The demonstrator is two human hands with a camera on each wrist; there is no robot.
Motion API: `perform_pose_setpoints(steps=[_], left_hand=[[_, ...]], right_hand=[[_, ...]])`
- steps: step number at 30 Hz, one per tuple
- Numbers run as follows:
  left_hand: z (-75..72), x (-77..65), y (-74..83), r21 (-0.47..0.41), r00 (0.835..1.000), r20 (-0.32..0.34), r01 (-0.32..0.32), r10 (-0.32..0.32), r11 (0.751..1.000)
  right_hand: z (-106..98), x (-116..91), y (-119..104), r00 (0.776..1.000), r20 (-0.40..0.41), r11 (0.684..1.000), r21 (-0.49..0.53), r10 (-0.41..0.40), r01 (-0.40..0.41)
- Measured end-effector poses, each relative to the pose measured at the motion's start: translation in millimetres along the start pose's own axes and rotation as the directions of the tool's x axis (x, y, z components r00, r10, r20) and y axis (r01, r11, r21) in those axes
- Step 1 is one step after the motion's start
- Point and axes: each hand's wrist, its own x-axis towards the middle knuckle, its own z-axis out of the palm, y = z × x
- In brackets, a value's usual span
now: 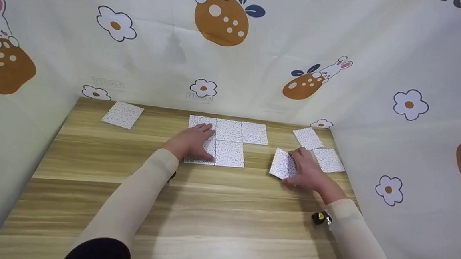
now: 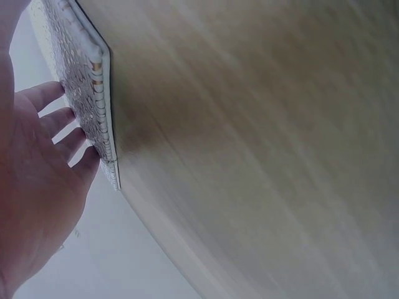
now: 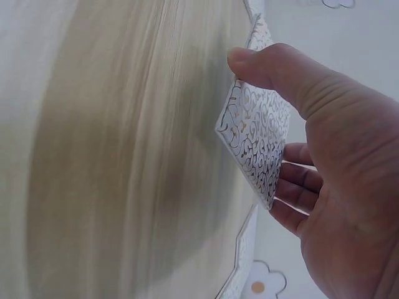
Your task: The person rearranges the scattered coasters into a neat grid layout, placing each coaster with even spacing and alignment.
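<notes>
Pinching a square tile [image 1: 280, 165] between thumb and fingers at opposite edges, the right hand [image 1: 307, 172] holds it tilted, nearer the surface's [image 1: 225, 213] right edge than its left, presumably keeping its other sides free. The left hand [image 1: 191, 142], fingers spread and gripping nothing, rests on the five-tile block [image 1: 230, 153] near the far edge, probably to steady it; material looks thin, stiff, white, squiggle-patterned.

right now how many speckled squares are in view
9: left square; middle block of five, two partly under the left hand; held square in the right hand; two right squares. Others may be hidden.
</notes>
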Motion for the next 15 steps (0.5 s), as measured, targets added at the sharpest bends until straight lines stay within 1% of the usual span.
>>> perform_pose_setpoints(steps=[4, 7, 15], left_hand=[[-0.9, -0.5, 0.6, 0.001, 1.0, 0.001, 0.002, -0.002, 1.0], [-1.5, -0.6, 0.8, 0.002, 1.0, 0.003, 0.004, -0.004, 1.0], [-0.8, 0.6, 0.1, 0.001, 1.0, 0.002, -0.006, 0.006, 1.0]], right_hand=[[-1.3, 11.7, -7.4, 0.998, 0.055, 1.0, 0.026, -0.014, 0.013], [-2.4, 21.1, -14.3, 0.995, 0.089, 0.999, 0.04, -0.04, 0.036], [1.6, 44.4, -33.2, 0.983, 0.139, 0.993, 0.025, -0.12, 0.118]])
